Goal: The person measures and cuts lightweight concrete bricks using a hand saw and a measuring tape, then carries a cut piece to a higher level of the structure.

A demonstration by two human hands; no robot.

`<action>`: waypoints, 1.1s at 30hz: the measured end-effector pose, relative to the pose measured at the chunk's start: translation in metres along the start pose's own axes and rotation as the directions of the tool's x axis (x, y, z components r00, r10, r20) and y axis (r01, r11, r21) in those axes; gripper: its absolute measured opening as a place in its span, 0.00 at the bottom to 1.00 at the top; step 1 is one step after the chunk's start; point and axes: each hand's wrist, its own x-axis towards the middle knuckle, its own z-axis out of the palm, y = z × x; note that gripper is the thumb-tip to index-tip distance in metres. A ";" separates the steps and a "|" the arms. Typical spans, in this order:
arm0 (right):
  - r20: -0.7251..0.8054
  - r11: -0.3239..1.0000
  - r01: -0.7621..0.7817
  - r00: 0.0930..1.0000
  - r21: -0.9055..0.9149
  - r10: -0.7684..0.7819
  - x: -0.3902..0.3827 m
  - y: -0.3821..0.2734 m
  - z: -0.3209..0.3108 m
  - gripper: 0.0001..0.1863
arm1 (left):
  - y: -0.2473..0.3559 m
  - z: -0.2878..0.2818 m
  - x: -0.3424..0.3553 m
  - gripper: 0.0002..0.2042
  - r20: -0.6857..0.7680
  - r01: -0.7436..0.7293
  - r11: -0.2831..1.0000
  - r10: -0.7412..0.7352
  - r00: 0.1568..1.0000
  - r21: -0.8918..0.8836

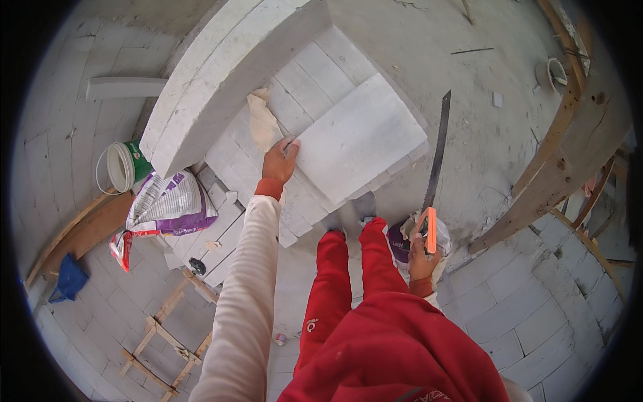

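My left hand (278, 163) rests at the left corner of a pale, smooth block (362, 137) that lies on a stack of similar blocks. Its thumb and fingers are pinched together; a small dark thing may be between them, too small to name. Beside that hand lies a crumpled tan piece of paper (263, 124). In my right hand (422, 262), low by my right leg, is a handsaw (439, 151) held by its orange handle. The toothed blade points up and away, to the right of the block and apart from it.
A thick pale wall (214, 77) rises behind the stack at left. Nearby are a white-and-purple sack (175, 206), a green-and-white bucket (122, 166), a blue cloth (69, 279) and a wooden frame (155, 327). At right stand a wooden beam (569, 164) and a small bucket (550, 75).
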 end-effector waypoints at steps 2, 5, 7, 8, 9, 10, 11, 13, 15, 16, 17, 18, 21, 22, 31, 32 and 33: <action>0.037 0.999 -0.005 0.999 0.040 0.003 -0.006 0.000 0.018 0.11 | -0.007 0.009 -0.013 0.23 -0.045 -0.041 0.999 0.041 0.998 0.008; 0.105 0.992 -0.016 0.994 0.125 0.003 -0.026 -0.007 0.047 0.09 | -0.018 0.017 -0.020 0.23 -0.122 -0.072 0.996 0.065 0.990 -0.053; 0.140 0.990 -0.041 0.990 0.131 0.022 -0.025 -0.005 0.058 0.09 | -0.029 0.020 -0.025 0.23 -0.172 -0.082 0.993 0.066 0.983 -0.083; 0.150 0.989 -0.053 0.988 0.140 0.032 -0.023 -0.004 0.064 0.09 | -0.028 0.022 -0.029 0.23 -0.153 -0.031 0.995 0.016 0.988 -0.097; 0.128 0.989 -0.043 0.991 0.145 0.024 -0.021 -0.002 0.070 0.09 | -0.022 0.025 -0.035 0.24 -0.133 0.014 0.994 -0.028 0.991 -0.106; 0.141 0.986 -0.058 0.989 0.154 0.036 -0.021 -0.003 0.073 0.09 | -0.015 0.028 -0.043 0.24 -0.113 0.058 0.992 -0.071 0.991 -0.112; 0.166 0.984 -0.073 0.985 0.162 0.046 -0.021 -0.011 0.079 0.09 | -0.016 0.031 -0.054 0.23 -0.157 0.050 0.988 -0.073 0.985 -0.144; 0.200 0.982 -0.074 0.979 0.176 0.038 -0.020 -0.017 0.084 0.08 | -0.029 0.041 -0.077 0.23 -0.232 0.021 0.979 -0.069 0.970 -0.203; 0.203 0.991 -0.037 0.979 0.131 0.009 -0.012 -0.014 0.080 0.09 | -0.028 0.040 -0.085 0.22 -0.224 0.081 0.993 -0.100 0.969 -0.090; 0.203 0.994 -0.019 0.979 0.110 -0.004 -0.009 -0.013 0.076 0.09 | -0.026 0.040 -0.084 0.22 -0.221 0.109 0.994 -0.113 0.969 -0.031; 0.152 0.998 0.060 0.987 0.009 -0.060 -0.011 -0.021 0.073 0.11 | -0.018 0.037 -0.079 0.23 -0.247 -0.049 0.994 0.071 0.966 0.096; 0.123 0.989 0.141 0.983 -0.052 -0.134 -0.013 -0.017 0.066 0.12 | 0.000 0.033 -0.075 0.24 -0.242 -0.204 0.954 0.256 0.936 0.221; 0.045 0.982 0.162 0.986 -0.098 -0.158 -0.025 0.005 0.047 0.14 | 0.079 0.036 -0.053 0.32 -0.014 -0.478 0.784 0.526 0.850 0.396; 0.016 0.992 0.128 0.992 -0.014 -0.128 -0.035 0.009 0.046 0.14 | 0.105 0.042 -0.038 0.33 0.052 -0.564 0.708 0.603 0.796 0.425; -0.080 0.945 -0.103 0.988 0.309 0.134 -0.094 0.014 0.038 0.11 | 0.195 0.098 0.052 0.58 0.582 -0.807 0.351 0.563 0.587 0.474; -0.090 0.944 -0.109 0.986 0.312 0.143 -0.098 0.015 0.036 0.11 | 0.194 0.098 0.051 0.58 0.576 -0.792 0.370 0.546 0.609 0.486; -0.098 0.943 -0.114 0.984 0.313 0.152 -0.102 0.015 0.035 0.12 | 0.194 0.096 0.051 0.57 0.567 -0.774 0.390 0.528 0.632 0.499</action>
